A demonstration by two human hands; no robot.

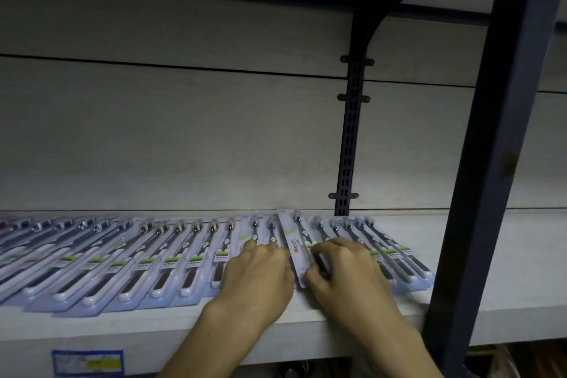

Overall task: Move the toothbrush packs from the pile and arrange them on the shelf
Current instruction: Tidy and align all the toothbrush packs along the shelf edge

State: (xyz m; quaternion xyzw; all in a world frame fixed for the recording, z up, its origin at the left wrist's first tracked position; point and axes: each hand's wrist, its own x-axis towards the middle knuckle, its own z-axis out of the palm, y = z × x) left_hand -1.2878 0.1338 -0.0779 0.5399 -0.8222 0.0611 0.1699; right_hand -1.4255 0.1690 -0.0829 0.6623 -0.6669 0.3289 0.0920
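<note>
Both hands pinch the edges of one tilted toothbrush pack on the shelf.

Right hand [343,270] curls its fingers over the right edge of the tilted pack [296,250], thumb tucked beneath, while the left hand [257,270] lies palm down with fingertips pressed against the pack's left edge. That pack, printed "Niepoth", stands on edge at about 6 o'clock in the view, its brush head pointing toward 12 o'clock at the back panel [184,138]. Flat, overlapping toothbrush packs [129,258] run from it toward 9 o'clock; a shorter row [386,242] lies toward 3 o'clock. All rest on the pale shelf [491,270]. A dark upright post [478,163] rises at 3 o'clock, and a blue price label [87,364] sits on the shelf front at 7 o'clock.
</note>
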